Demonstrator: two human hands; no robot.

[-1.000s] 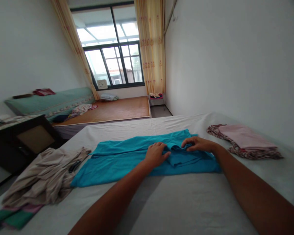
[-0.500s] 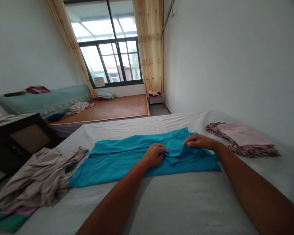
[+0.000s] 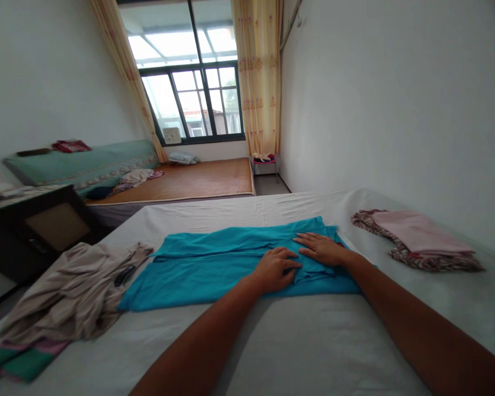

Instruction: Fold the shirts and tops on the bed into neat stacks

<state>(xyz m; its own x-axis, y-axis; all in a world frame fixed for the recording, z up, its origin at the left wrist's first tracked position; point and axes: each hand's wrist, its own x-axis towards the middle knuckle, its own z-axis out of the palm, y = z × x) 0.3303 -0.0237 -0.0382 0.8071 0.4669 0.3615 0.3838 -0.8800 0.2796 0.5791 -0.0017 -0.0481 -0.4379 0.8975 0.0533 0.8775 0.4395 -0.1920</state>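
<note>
A turquoise garment (image 3: 206, 264) lies spread across the white bed sheet (image 3: 297, 341) in front of me. My left hand (image 3: 275, 268) rests flat on its right part, fingers stretched out. Just to the right, my right hand (image 3: 319, 248) lies flat on a folded-in flap of the same garment, fingers extended. The two hands almost touch. Neither hand grips the cloth.
A crumpled beige garment (image 3: 66, 291) lies on the bed at the left, with a green and pink cloth (image 3: 16, 363) below it. A folded pink and patterned stack (image 3: 416, 239) sits at the right by the wall. A dark cabinet (image 3: 37, 231) stands left of the bed.
My right hand let go of the pinched fold and now lies flat on it. My left hand shifted slightly right and flattened. The fold on the garment's right part is pressed down.
</note>
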